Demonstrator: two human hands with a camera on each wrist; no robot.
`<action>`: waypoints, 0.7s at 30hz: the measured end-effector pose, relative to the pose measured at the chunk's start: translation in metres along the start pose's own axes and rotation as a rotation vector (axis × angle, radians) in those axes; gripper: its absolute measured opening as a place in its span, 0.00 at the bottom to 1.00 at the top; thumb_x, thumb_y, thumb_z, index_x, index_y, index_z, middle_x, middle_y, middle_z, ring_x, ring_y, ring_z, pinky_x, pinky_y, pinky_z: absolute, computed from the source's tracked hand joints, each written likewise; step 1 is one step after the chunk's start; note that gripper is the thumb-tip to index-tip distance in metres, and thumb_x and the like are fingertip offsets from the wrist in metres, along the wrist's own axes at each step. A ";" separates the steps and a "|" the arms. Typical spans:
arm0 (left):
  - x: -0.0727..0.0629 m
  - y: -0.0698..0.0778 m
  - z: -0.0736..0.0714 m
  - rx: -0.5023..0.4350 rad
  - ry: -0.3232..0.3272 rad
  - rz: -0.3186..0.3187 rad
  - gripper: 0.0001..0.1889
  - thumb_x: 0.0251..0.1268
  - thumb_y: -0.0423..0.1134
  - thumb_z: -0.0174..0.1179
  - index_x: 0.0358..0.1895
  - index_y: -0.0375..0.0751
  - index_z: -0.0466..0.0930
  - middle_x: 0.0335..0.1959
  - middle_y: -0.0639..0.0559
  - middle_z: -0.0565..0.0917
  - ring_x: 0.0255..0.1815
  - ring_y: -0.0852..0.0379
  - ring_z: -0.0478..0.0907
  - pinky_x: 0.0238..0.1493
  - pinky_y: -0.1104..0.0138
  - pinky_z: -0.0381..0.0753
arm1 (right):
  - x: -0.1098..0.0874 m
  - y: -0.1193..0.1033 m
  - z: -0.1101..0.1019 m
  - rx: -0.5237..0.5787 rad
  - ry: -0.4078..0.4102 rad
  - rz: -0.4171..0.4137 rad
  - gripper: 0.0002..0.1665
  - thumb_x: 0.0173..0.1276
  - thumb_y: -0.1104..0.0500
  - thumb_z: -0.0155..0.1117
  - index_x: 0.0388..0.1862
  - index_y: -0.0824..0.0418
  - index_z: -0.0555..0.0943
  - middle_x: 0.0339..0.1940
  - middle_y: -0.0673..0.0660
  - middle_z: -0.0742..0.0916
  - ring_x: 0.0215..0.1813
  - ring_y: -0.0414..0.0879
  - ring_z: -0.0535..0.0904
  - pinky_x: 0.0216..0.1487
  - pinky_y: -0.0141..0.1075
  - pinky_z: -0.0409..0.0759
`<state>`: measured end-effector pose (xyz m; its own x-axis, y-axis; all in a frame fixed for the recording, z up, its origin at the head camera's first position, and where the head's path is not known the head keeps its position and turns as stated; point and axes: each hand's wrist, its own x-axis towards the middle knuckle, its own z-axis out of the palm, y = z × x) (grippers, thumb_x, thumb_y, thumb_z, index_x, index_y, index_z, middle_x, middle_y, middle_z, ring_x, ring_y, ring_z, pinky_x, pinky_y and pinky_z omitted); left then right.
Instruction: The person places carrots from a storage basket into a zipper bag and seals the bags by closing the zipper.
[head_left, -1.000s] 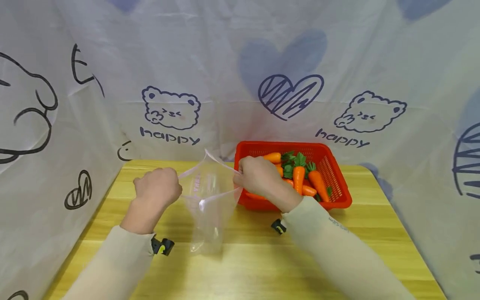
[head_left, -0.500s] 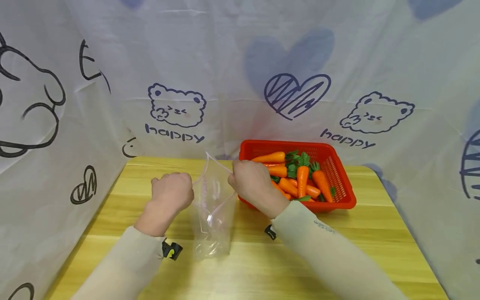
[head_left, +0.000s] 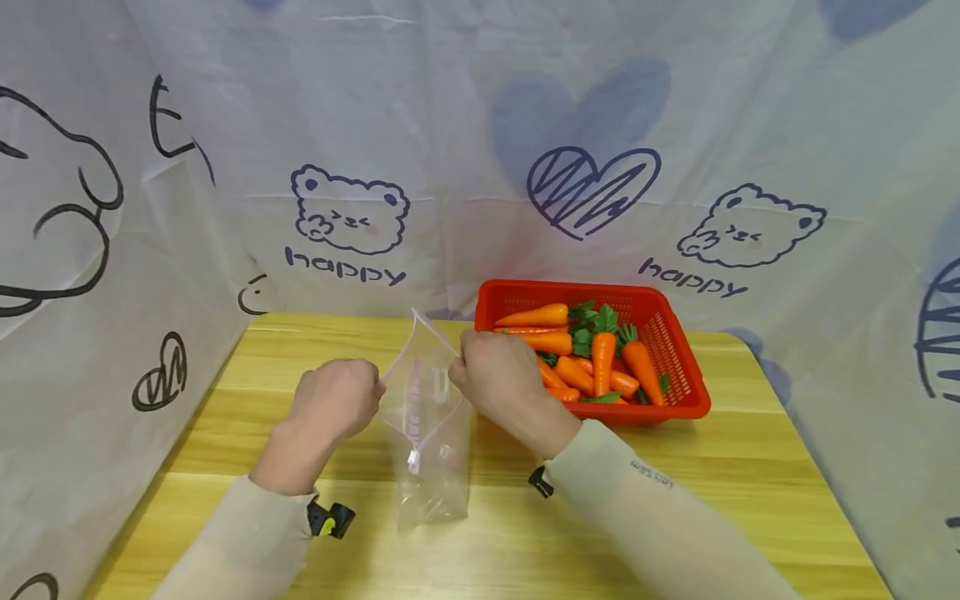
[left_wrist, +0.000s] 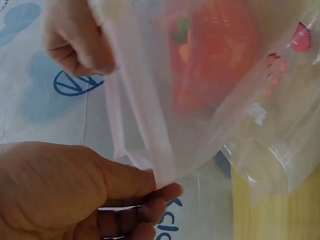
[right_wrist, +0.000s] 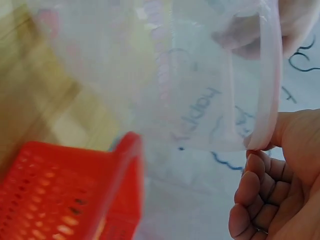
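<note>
A clear plastic zip bag with a pinkish rim and a small white slider hangs between my two hands, its mouth spread apart. My left hand pinches the left side of the rim; the left wrist view shows thumb and index finger on the bag's edge. On the opposite side my right hand pinches the rim between thumb and finger, plain in the right wrist view beside the bag. I see nothing inside the bag. Faint pink print runs down its side.
Right behind my right hand stands a red perforated basket holding several orange carrots with green tops. It sits on a yellow wood-grain table. A white cloth with printed bears and hearts encloses the back and sides.
Both hands have come closer together, narrowing the bag's mouth. The bag hangs slightly lower and nearer me. More carrots show beside my right hand.
</note>
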<state>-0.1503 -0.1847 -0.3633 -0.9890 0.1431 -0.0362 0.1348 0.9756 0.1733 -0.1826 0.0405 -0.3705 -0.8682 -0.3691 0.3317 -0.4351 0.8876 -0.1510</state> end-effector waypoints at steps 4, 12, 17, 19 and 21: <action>-0.002 -0.003 0.008 0.029 0.084 0.013 0.16 0.72 0.36 0.57 0.21 0.44 0.76 0.21 0.49 0.78 0.27 0.47 0.77 0.32 0.48 0.78 | -0.005 0.006 0.009 -0.021 0.014 0.010 0.15 0.63 0.60 0.64 0.21 0.55 0.69 0.15 0.50 0.71 0.20 0.50 0.74 0.21 0.43 0.72; 0.000 -0.004 0.039 0.116 0.365 0.111 0.09 0.63 0.35 0.61 0.25 0.39 0.76 0.24 0.47 0.77 0.29 0.45 0.74 0.31 0.54 0.75 | -0.012 0.018 0.023 -0.022 0.066 -0.022 0.15 0.60 0.61 0.65 0.20 0.55 0.69 0.15 0.49 0.71 0.20 0.49 0.73 0.23 0.42 0.71; -0.001 -0.008 0.044 0.142 0.502 0.200 0.12 0.59 0.31 0.61 0.22 0.40 0.69 0.19 0.49 0.69 0.23 0.46 0.68 0.25 0.59 0.67 | -0.015 0.019 0.028 -0.042 0.104 -0.052 0.15 0.59 0.61 0.67 0.20 0.55 0.69 0.16 0.49 0.71 0.22 0.50 0.74 0.27 0.42 0.72; 0.000 -0.009 0.046 0.146 0.538 0.228 0.13 0.57 0.30 0.60 0.20 0.41 0.66 0.18 0.50 0.65 0.22 0.47 0.65 0.24 0.60 0.64 | -0.016 0.019 0.029 -0.041 0.103 -0.050 0.15 0.60 0.61 0.67 0.21 0.55 0.70 0.17 0.50 0.71 0.24 0.51 0.75 0.28 0.42 0.71; 0.000 -0.010 0.047 0.139 0.541 0.235 0.13 0.57 0.30 0.60 0.20 0.41 0.65 0.18 0.50 0.65 0.22 0.47 0.65 0.24 0.60 0.63 | -0.017 0.020 0.030 -0.038 0.104 -0.049 0.14 0.59 0.61 0.67 0.21 0.55 0.71 0.18 0.50 0.72 0.25 0.51 0.75 0.29 0.41 0.70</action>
<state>-0.1486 -0.1863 -0.4107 -0.8171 0.2881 0.4993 0.3241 0.9459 -0.0155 -0.1835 0.0561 -0.4072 -0.8159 -0.3833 0.4329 -0.4650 0.8800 -0.0973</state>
